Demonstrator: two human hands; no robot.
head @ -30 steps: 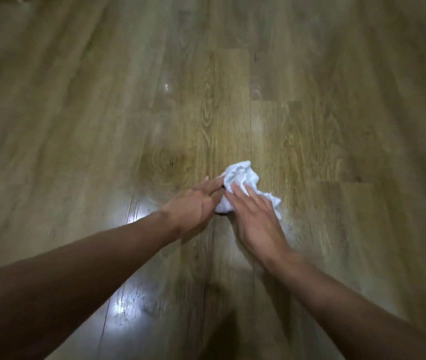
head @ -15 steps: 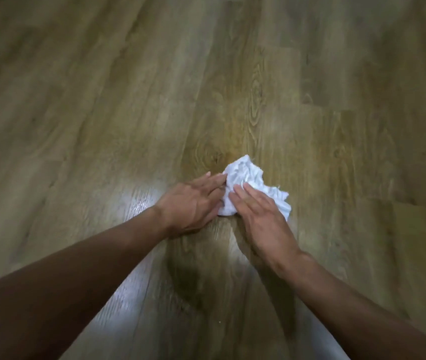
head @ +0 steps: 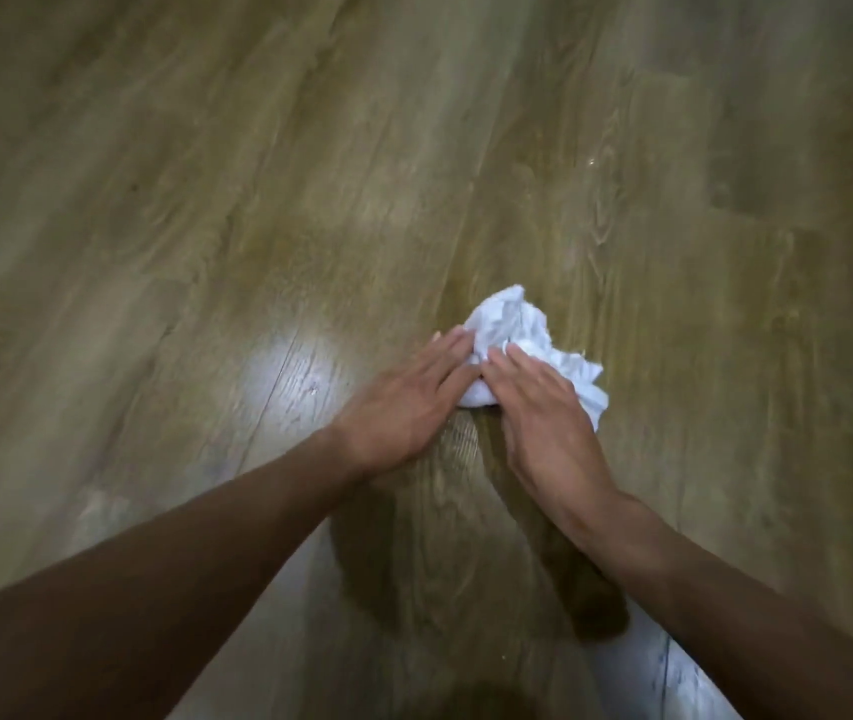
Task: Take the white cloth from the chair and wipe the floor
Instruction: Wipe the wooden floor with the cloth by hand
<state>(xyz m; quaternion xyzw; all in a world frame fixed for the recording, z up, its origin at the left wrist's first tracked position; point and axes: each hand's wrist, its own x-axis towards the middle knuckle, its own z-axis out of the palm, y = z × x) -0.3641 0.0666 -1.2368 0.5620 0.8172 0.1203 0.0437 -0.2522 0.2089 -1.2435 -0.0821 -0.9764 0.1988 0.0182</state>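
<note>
1. The white cloth (head: 520,332) is lying crumpled in a loose bunch on the wooden floor (head: 237,189), a little right of the middle of the view. Its far part is rising in folds beyond the fingertips.
2. The right hand (head: 544,415) is lying palm-down on the near right part of the cloth. Its fingers (head: 523,363) are stretching straight and close together, pressing the fabric against the boards. The cloth is showing past the fingertips and along the hand's right side.
3. The left hand (head: 403,402) is resting palm-down just beside the right one. Its fingers (head: 448,350) are also lying straight and together, with the tips touching the cloth's left edge and the palm sitting on bare floor.
4. The two hands are meeting near the fingertips in a narrow V, and a corner of cloth is peeking out between them. Both thumbs are hiding under the hands, so I cannot tell how they are lying.
5. Two bare forearms are reaching in from the bottom corners of the view.
6. The planks are running diagonally with visible wood grain. A bright glare patch (head: 305,379) is shining just left of the left hand, and a dark shadow (head: 466,553) is falling on the boards between the arms.
</note>
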